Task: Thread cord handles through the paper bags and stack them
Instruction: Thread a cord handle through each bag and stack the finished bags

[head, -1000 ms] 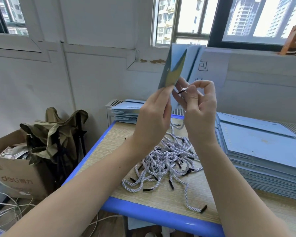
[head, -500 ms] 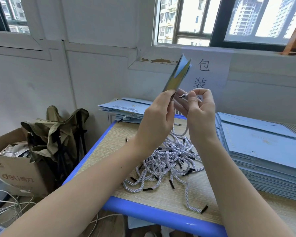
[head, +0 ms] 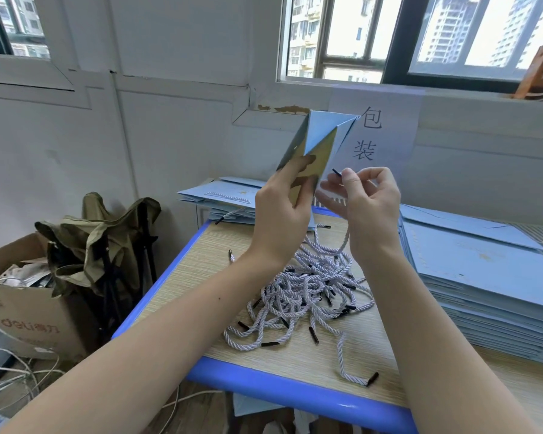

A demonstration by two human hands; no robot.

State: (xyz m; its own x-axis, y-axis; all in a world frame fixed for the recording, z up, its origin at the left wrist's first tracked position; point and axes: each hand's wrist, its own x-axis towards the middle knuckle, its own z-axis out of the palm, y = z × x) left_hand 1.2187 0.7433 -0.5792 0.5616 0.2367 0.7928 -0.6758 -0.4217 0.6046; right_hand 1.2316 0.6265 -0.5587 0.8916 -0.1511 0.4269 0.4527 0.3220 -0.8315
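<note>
Paper bag, light blue, gold-lined: being held upright in the air above the far edge of the table, its mouth spread open toward the camera. Left hand is gripping its lower end, fingers curled round the near wall, with fingertips showing against the gold lining.

Cord, white twisted, black-tipped: right hand is pinching it just behind the black tip between thumb and forefinger, holding the tip right beside the bag's right wall. Whether the tip is touching the paper cannot be told. The rest of the cord is hanging down toward the table.

Loose cords: lying in a tangled heap at the middle of the table, one strand trailing to the near edge.

Flat bags, tall stack: sitting along the right edge of the table.

Bags with cords fitted, smaller stack: resting at the far left corner, partly past the table's end.

Table: wood-grain top, blue rim.

Paper sign: hanging on the wall behind the held bag.

Cardboard box and folded green stool: standing on the floor off the left edge.
</note>
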